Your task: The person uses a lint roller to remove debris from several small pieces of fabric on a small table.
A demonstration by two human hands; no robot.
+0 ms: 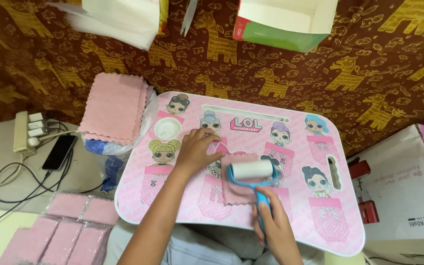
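A small pink cloth lies flat on a pink lap table printed with cartoon dolls. My left hand presses down on the table at the cloth's upper left edge, fingers spread. My right hand grips the blue handle of a lint roller, whose white roll rests on the top of the cloth. A stack of the same pink scallop-edged cloths sits in a clear bag just left of the table.
Packed pink cloths in plastic sleeves lie at lower left. A power strip, a black phone and cables sit at left. Cardboard boxes stand at right, an open green box at the top, on a giraffe-print fabric.
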